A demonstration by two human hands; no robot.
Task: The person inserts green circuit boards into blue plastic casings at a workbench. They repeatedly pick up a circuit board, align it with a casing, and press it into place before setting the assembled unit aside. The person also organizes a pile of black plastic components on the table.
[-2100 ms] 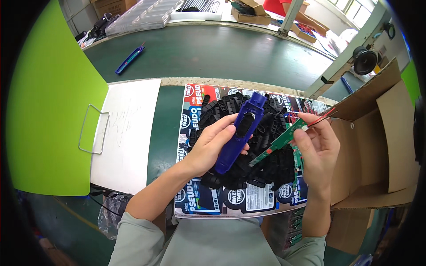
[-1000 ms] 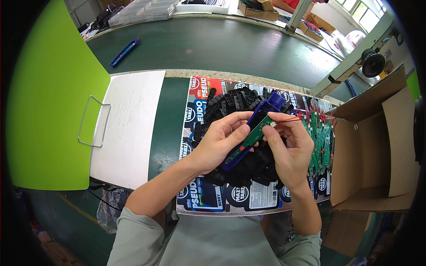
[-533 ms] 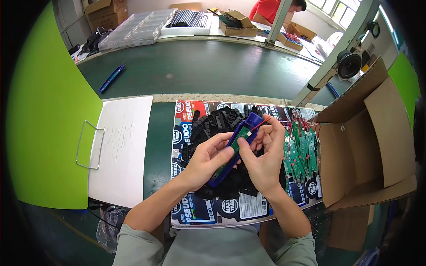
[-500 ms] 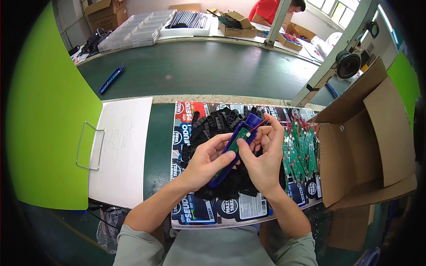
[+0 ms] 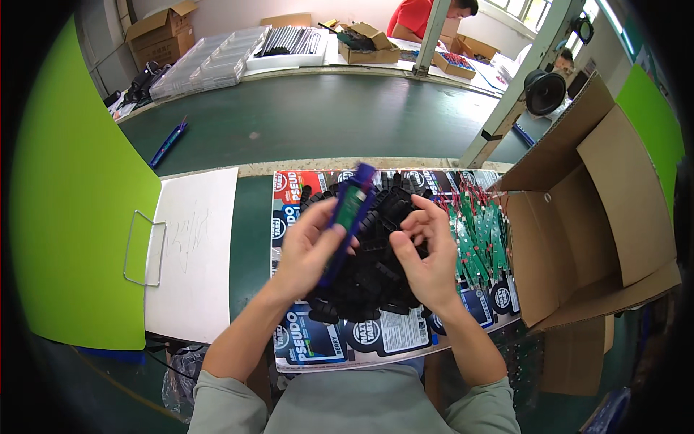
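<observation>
My left hand grips a long dark-blue plastic casing, slightly blurred and tilted, its thumb resting along the open face. A narrow green circuit board lies inside that casing. To the right, my right hand is raised with fingers apart and curved, and nothing shows in it. Below both hands spreads a heap of small black plastic parts. Beside the right hand lies a pile of green circuit boards with red wires.
A printed sheet lies under the parts. An open cardboard box stands on the right, a white board and green panel on the left. Another blue casing rests on the green belt. Beyond it, a person in red works.
My right hand has come off the casing, leaving it in my left hand alone. The left hand has moved left with it, and the casing stands steeper. The view has shifted slightly.
</observation>
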